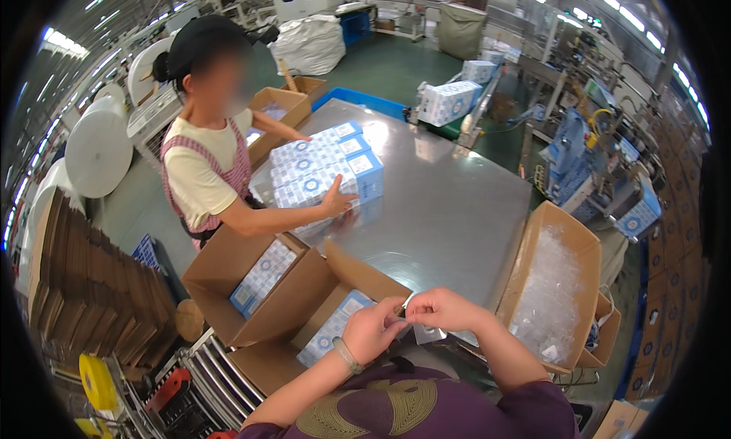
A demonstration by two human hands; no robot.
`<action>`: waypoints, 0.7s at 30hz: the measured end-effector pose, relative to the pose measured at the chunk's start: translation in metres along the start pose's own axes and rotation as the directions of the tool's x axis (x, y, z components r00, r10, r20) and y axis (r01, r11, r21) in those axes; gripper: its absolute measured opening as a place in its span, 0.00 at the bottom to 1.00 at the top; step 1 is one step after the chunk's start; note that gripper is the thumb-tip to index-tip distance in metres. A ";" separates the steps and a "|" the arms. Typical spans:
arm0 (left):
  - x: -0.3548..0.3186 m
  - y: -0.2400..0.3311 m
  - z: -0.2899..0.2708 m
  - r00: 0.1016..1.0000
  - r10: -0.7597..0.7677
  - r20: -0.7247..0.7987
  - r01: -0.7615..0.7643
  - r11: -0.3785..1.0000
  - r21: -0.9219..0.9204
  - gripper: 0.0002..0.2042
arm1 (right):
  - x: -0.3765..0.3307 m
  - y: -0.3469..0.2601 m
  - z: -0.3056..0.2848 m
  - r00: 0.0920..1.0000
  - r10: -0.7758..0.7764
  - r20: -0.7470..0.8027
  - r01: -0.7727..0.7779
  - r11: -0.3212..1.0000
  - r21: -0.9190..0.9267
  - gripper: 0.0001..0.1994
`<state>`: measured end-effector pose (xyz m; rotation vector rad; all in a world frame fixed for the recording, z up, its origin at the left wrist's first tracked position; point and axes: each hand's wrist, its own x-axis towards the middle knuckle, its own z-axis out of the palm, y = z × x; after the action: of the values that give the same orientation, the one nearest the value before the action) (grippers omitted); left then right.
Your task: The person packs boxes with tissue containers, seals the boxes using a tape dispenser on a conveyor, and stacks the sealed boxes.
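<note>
My left hand [368,332] and my right hand [444,310] meet in front of my body with fingers pinched. A small whitish, see-through plastic piece [429,334] hangs at my right hand's fingers, and a pale strip runs between both hands. Its exact kind is too small to make out. Just left of my left hand stands an open cardboard box [263,369] with a blue-and-white pack [332,328] inside. Across the metal table [449,218], a person [202,157] has both hands on several blue-and-white packs [324,165] set side by side.
Another open box [221,268] holds a similar pack. At right, a long carton [586,260] contains many clear plastic pieces [548,309]. Flattened cardboard [91,287] is stacked at left by a roller conveyor [217,374]. A machine [594,150] and a pack [449,102] stand beyond the table.
</note>
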<state>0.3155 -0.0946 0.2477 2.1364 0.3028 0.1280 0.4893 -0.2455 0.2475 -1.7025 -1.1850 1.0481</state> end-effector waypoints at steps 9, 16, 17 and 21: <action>-0.031 -0.058 -0.016 0.961 -0.198 0.192 0.275 0.644 -0.714 0.16 | 0.058 -0.001 0.041 0.951 -0.308 0.010 0.308 0.948 -0.082 0.07; -0.026 -0.112 -0.019 0.964 -0.266 0.002 0.243 0.879 -0.410 0.08 | 0.097 0.009 0.060 0.871 -0.489 -0.044 0.430 0.803 -0.412 0.19; -0.024 -0.121 -0.019 0.943 -0.315 -0.107 0.284 0.930 -0.232 0.04 | 0.101 0.014 0.054 0.861 -0.506 -0.045 0.437 0.783 -0.442 0.23; -0.045 -0.227 0.038 0.872 -0.476 -0.114 0.489 0.835 0.251 0.04 | 0.098 0.039 0.025 0.900 -0.378 -0.216 0.259 0.864 -0.432 0.21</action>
<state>0.2423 -0.0176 0.0388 2.2568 0.9266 -0.1690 0.4999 -0.1575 0.1847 -1.7952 -1.4852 0.3439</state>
